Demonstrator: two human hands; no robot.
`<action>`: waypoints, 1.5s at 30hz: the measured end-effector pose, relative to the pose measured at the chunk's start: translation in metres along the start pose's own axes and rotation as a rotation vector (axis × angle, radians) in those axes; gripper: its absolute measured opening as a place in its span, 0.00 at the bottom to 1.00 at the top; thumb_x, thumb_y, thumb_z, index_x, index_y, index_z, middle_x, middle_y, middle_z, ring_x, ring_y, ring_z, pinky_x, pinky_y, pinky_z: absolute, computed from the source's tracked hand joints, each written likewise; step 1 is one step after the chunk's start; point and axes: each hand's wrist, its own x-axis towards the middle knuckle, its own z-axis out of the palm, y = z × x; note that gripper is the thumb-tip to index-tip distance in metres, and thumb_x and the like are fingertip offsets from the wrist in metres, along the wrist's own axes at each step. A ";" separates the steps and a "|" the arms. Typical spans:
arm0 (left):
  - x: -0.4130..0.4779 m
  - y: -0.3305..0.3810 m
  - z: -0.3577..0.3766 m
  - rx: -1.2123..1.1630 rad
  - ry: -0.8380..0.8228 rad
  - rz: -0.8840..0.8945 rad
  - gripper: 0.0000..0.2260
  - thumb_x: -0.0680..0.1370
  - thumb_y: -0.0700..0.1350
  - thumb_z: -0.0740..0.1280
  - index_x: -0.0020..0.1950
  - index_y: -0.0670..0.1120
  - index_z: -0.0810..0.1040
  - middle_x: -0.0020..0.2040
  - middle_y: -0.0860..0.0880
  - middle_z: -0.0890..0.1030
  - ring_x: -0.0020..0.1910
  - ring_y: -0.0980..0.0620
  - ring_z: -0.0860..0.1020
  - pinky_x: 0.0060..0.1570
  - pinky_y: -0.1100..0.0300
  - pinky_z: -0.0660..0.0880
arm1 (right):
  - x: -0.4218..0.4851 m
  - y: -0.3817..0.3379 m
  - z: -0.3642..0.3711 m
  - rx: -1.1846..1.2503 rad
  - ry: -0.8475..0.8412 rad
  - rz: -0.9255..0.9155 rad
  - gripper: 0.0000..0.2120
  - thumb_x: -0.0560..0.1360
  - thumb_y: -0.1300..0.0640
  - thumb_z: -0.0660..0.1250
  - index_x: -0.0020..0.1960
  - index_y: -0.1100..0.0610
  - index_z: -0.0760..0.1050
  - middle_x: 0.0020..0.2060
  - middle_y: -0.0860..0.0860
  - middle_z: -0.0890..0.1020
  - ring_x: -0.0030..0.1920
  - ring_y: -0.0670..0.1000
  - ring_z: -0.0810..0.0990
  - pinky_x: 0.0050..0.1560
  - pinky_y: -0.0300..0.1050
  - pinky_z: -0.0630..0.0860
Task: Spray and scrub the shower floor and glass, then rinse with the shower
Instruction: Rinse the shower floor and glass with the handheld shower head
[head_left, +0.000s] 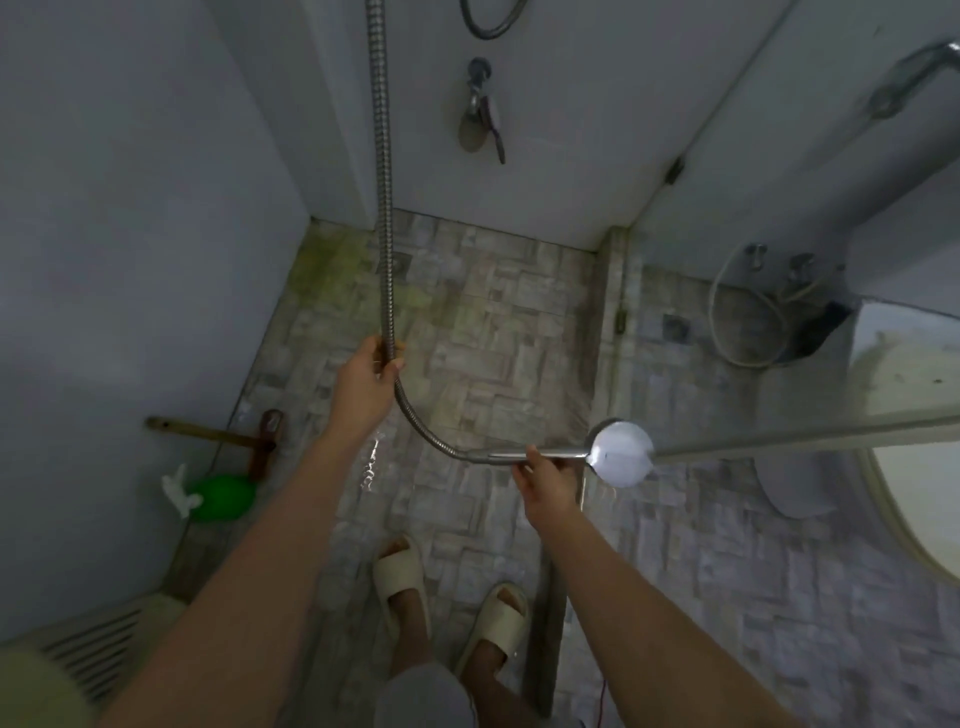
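No readable text anywhere

Hose leaves frame at top edge; I can't see its mount. Left grip covers short hose stretch. Right grip on shower head handle, palm side hidden from me. Can't tell if water flows. Green bottle blurred, label unreadable. Wall fitting too blurred to identify. Toilet cut by right edge.
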 end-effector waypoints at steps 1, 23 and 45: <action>-0.002 -0.003 -0.005 0.011 0.003 0.001 0.07 0.79 0.37 0.67 0.56 0.41 0.77 0.47 0.48 0.81 0.48 0.49 0.80 0.50 0.58 0.75 | -0.001 0.009 -0.001 0.022 0.015 0.052 0.13 0.76 0.71 0.64 0.56 0.58 0.70 0.46 0.55 0.77 0.41 0.50 0.78 0.41 0.44 0.80; 0.019 -0.075 -0.139 0.049 0.060 0.000 0.07 0.79 0.39 0.66 0.55 0.48 0.76 0.48 0.50 0.81 0.35 0.57 0.77 0.41 0.59 0.72 | -0.008 0.139 0.086 0.008 -0.153 0.412 0.05 0.78 0.69 0.62 0.44 0.63 0.73 0.36 0.55 0.80 0.38 0.52 0.82 0.31 0.43 0.82; 0.101 -0.122 -0.285 0.088 0.085 0.023 0.11 0.79 0.42 0.68 0.50 0.60 0.77 0.49 0.53 0.83 0.50 0.54 0.82 0.50 0.61 0.78 | -0.022 0.263 0.242 -0.009 -0.243 0.610 0.02 0.77 0.68 0.64 0.46 0.67 0.74 0.43 0.60 0.79 0.43 0.57 0.81 0.29 0.44 0.81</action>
